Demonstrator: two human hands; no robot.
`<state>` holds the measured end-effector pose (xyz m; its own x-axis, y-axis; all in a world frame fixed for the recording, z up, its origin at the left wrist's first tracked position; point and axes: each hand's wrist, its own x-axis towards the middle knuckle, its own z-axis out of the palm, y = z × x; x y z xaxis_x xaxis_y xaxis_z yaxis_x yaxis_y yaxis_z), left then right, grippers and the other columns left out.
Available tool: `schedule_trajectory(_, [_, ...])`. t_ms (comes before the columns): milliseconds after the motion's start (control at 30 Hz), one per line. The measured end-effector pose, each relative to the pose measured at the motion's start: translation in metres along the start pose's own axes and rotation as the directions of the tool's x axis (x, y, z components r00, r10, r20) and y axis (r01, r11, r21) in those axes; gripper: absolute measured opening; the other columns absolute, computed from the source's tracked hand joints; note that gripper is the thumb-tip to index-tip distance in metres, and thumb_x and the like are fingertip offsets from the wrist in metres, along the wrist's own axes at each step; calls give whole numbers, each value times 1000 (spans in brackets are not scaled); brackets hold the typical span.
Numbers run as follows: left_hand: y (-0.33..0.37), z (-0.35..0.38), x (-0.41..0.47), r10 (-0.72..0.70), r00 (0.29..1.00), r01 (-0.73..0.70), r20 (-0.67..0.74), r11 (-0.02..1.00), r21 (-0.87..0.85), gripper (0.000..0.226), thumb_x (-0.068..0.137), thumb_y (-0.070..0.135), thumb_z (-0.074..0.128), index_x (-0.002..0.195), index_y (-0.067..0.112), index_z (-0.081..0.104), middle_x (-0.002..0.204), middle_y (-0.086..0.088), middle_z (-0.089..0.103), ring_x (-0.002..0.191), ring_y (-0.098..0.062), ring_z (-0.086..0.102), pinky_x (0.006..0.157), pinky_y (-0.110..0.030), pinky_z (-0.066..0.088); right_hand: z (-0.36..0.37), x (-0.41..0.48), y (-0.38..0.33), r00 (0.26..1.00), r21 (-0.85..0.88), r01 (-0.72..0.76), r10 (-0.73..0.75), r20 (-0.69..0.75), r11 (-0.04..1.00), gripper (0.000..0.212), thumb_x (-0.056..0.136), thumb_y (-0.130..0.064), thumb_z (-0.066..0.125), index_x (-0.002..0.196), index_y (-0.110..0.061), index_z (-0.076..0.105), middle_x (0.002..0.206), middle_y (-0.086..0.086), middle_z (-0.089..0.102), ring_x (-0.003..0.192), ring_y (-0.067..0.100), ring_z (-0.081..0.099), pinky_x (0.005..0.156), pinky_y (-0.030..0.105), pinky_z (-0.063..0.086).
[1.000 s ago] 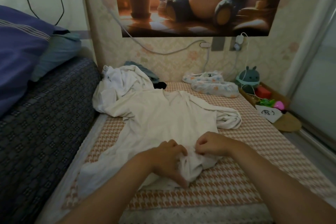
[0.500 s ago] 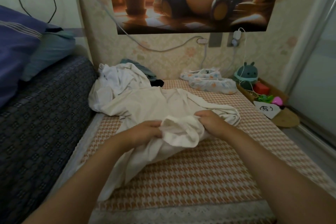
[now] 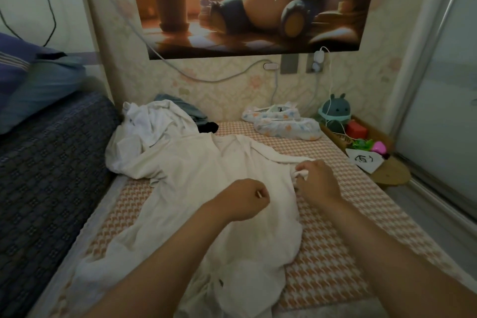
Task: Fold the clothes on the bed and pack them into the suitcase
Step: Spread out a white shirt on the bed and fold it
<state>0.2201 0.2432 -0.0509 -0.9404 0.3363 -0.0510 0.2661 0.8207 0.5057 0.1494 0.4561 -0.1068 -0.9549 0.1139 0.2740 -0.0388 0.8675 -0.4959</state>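
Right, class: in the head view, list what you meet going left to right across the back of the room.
Purple striped pillow → crumpled white clothes → flower-print cloth bundle → green round toy → glass door.

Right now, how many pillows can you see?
2: a purple striped pillow at the far left edge, and a blue-grey pillow beside it on the dark checked cover. More may lie outside the frame.
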Motion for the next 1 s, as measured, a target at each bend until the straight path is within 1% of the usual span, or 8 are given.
schedule_trajectory(233, [33,61,92,-102,995,99,17,989,107,53,92,50,54,128,11,54,129,-11,57,116,-25,55,93,-32,43,24,53,41,972,-128,-101,126,198,987,64,98,-47,46,154,-42,15,163,10,7,145,37,21,113,50,30])
schedule_trajectory(400, [17,69,131,-197,977,165,86,944,287,55,86,45,61,127,9,52,129,-12,56,116,-27,56,92,-33,45,19,102,55,923,-237,162,-62,379,958,47,92,-41,61,138,-40,51,141,8,43,123,30,48,102,38,41])
schedule_trajectory(500, [16,55,152,-157,984,141,80,973,181,25,84,33,62,94,11,65,100,-10,64,93,-24,61,74,-29,44,-7,129,52,957,-640,289,-201,209,711,35,93,-41,57,126,-32,61,135,6,44,118,25,49,96,37,43])
schedule_trajectory(600, [34,45,169,-37,986,0,-163,976,-218,30,82,15,55,58,19,37,61,-1,37,58,-14,37,58,-29,31,-22,148,59,979,-836,190,-167,119,515,33,98,-27,43,124,-24,63,136,10,45,119,29,44,97,40,38])
schedule_trajectory(700, [52,59,178,73,996,-61,51,978,-202,24,85,10,56,63,17,53,68,-1,50,64,-12,47,62,-25,39,-20,155,66,980,-896,181,5,200,406,44,99,-36,39,140,-25,51,154,18,27,138,39,23,111,55,21])
schedule_trajectory(800, [52,80,174,107,913,-77,394,993,-92,24,90,17,61,112,19,71,119,-1,65,109,-14,59,94,-24,46,-12,143,67,862,-605,397,-53,505,691,66,97,-55,42,155,-39,15,165,7,-6,150,36,-3,120,55,4])
schedule_trajectory(933, [30,68,154,72,978,11,195,919,-394,26,88,3,59,110,9,70,93,2,70,87,-16,66,81,-28,56,2,103,63,750,-423,510,-146,646,749,53,103,-40,41,153,-40,25,163,-1,18,147,27,25,120,42,22])
schedule_trajectory(1000, [11,57,137,45,995,-18,88,959,-281,25,89,5,57,107,14,71,97,4,70,89,-11,63,84,-25,53,4,87,62,743,-487,505,-72,665,713,64,101,-37,47,156,-36,15,165,4,12,150,26,16,121,44,16])
